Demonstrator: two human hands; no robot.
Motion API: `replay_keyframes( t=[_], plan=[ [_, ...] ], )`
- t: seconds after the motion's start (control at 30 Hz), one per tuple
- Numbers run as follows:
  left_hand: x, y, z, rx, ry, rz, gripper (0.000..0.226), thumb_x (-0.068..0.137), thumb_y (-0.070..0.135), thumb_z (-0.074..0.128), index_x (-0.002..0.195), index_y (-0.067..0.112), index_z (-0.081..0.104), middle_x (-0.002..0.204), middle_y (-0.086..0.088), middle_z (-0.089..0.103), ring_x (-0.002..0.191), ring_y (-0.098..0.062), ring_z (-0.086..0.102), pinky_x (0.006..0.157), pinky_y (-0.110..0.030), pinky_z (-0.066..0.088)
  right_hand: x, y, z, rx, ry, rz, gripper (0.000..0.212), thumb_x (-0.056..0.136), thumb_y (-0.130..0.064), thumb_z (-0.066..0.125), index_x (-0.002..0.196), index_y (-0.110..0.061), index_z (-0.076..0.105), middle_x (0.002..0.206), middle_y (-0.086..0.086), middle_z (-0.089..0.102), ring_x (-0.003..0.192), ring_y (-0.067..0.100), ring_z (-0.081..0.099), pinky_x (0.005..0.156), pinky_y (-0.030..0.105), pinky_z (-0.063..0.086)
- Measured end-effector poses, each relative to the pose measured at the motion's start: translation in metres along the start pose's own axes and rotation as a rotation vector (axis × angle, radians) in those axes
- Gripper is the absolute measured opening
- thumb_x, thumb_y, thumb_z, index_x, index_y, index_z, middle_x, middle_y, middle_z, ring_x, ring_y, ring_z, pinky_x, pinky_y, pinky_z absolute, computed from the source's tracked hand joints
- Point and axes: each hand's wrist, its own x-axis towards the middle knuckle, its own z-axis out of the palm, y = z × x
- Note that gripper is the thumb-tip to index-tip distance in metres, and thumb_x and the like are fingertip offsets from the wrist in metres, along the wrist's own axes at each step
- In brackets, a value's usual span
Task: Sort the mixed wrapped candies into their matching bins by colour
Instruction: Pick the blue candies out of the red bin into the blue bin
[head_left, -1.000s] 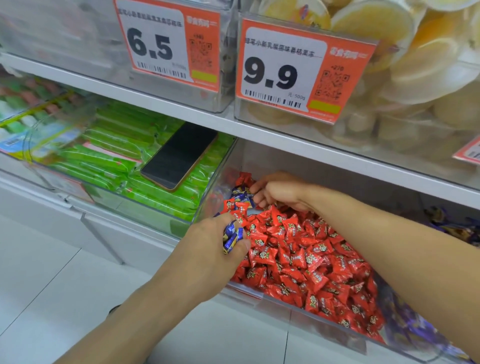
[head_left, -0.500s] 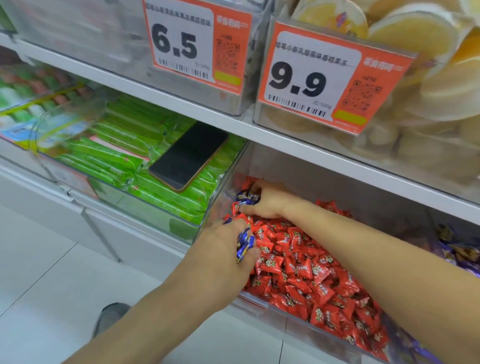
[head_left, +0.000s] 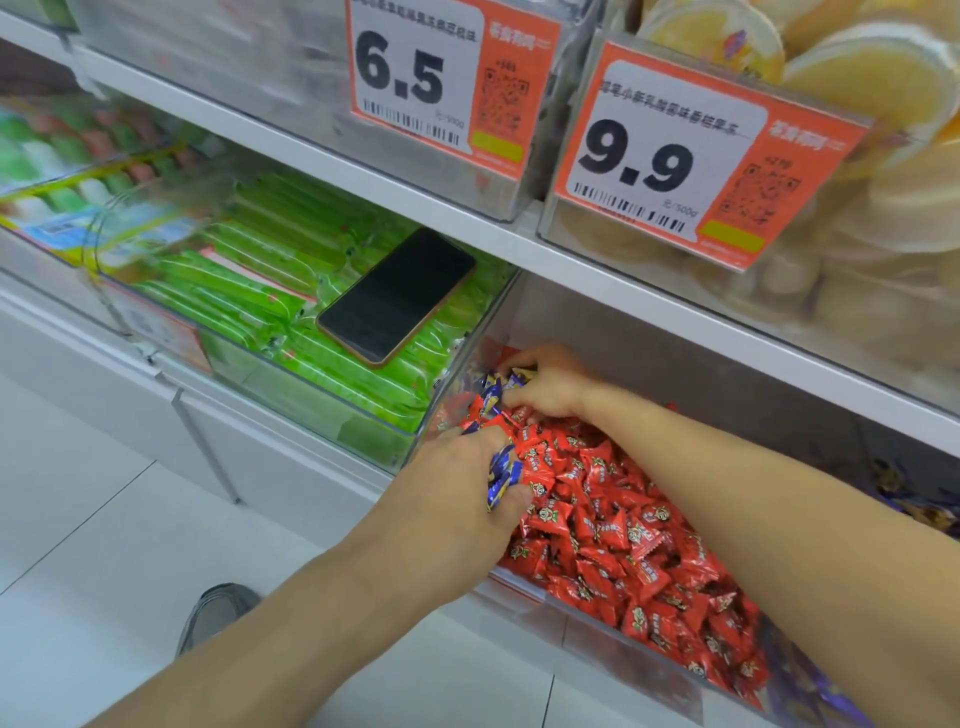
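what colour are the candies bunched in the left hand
Blue with yellow edging, clearest in the head view: candies gripped by the left hand.

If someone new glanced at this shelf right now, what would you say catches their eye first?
First, the clear bin heaped with red wrapped candies, low and right of centre, with both hands in it. The left hand grips a bunch of blue candies at the bin's front corner, while the right hand picks at more blue ones further back. Next, a dark phone lying on the green packets in the neighbouring bin, under orange price tags.
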Motion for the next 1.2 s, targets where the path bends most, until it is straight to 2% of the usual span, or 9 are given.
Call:
replay_keyframes(
  t=[0.17,0.23,0.33,0.47,0.6,0.77,0.9,1.03,1.2],
  plan=[
    [-0.001,-0.001,-0.003,0.002,0.003,0.0,0.021,0.092,0.037,0.06,0.084,0.018,0.054,0.084,-0.001,0.055,0.073,-0.016,0.053,0.066,-0.029,0.043,-0.004,0.009,-0.015,0.469,-0.032,0.054,0.031,0.085,-0.016,0.077,0.114,-0.012,0.068,0.093,0.006,0.07,0.072,0.014,0.068,0.06,0.027,0.058],
    [-0.001,-0.001,-0.005,0.011,0.007,0.001,0.021,0.092,0.036,0.06,0.083,0.017,0.054,0.082,-0.001,0.055,0.073,-0.016,0.053,0.066,-0.029,0.042,-0.006,0.013,-0.021,0.615,-0.105,0.05,0.018,0.091,-0.017,0.069,0.108,-0.012,0.066,0.09,0.006,0.069,0.07,0.011,0.065,0.065,0.026,0.052],
    [-0.001,-0.001,-0.004,0.018,0.006,-0.004,0.021,0.092,0.035,0.059,0.081,0.017,0.053,0.079,-0.001,0.056,0.073,-0.017,0.053,0.071,-0.033,0.046,-0.01,0.016,-0.03,0.788,-0.159,0.066,0.006,0.098,-0.019,0.058,0.1,-0.015,0.06,0.094,0.006,0.065,0.091,0.019,0.067,0.077,0.028,0.053],
    [-0.001,-0.001,-0.004,0.032,0.002,-0.013,0.022,0.092,0.036,0.059,0.082,0.018,0.053,0.081,0.0,0.056,0.073,-0.015,0.053,0.067,-0.03,0.043,-0.01,0.016,-0.031,0.944,-0.153,0.141,0.006,0.099,-0.008,0.055,0.102,-0.003,0.057,0.095,0.015,0.062,0.089,0.022,0.068,0.073,0.027,0.061],
    [-0.001,0.0,-0.004,0.022,0.007,-0.007,0.021,0.092,0.035,0.06,0.082,0.018,0.053,0.082,-0.001,0.056,0.073,-0.016,0.053,0.066,-0.028,0.042,-0.01,0.014,-0.031,0.843,-0.133,0.196,0.015,0.095,-0.001,0.048,0.108,0.001,0.056,0.099,0.02,0.062,0.066,0.018,0.067,0.049,0.024,0.052],
    [0.0,-0.001,-0.003,0.017,0.007,-0.006,0.021,0.092,0.035,0.06,0.082,0.017,0.054,0.079,0.0,0.056,0.071,-0.015,0.054,0.065,-0.028,0.043,-0.008,0.008,-0.029,0.545,-0.123,0.117,0.024,0.092,-0.01,0.042,0.089,-0.004,0.065,0.077,0.01,0.055,0.044,0.011,0.035,0.034,0.015,0.022],
    [0.0,0.0,-0.005,0.009,0.01,-0.01,0.021,0.092,0.035,0.061,0.078,0.021,0.052,0.074,0.007,0.055,0.066,-0.006,0.052,0.058,-0.016,0.039,-0.001,-0.001,-0.015,-0.152,0.022,-0.047,0.046,0.085,-0.061,0.062,0.079,-0.017,0.069,0.073,0.0,0.066,0.061,0.016,0.059,0.052,0.024,0.042],
    [0.001,-0.001,-0.005,0.012,0.016,-0.014,0.023,0.091,0.036,0.062,0.076,0.023,0.049,0.073,0.009,0.053,0.063,-0.005,0.049,0.055,-0.012,0.036,0.005,0.004,-0.009,-0.387,-0.053,-0.244,0.043,0.077,-0.047,0.08,0.108,-0.019,0.072,0.112,0.0,0.07,0.103,0.02,0.063,0.078,0.023,0.043],
    [0.001,0.0,-0.006,0.019,0.02,-0.016,0.02,0.091,0.036,0.062,0.083,0.019,0.056,0.079,0.002,0.058,0.069,-0.011,0.052,0.063,-0.024,0.041,0.014,0.017,-0.007,-0.411,-0.088,-0.26,0.05,0.072,-0.041,0.085,0.113,-0.019,0.069,0.118,0.002,0.066,0.106,0.022,0.061,0.087,0.027,0.047]
  ],
)
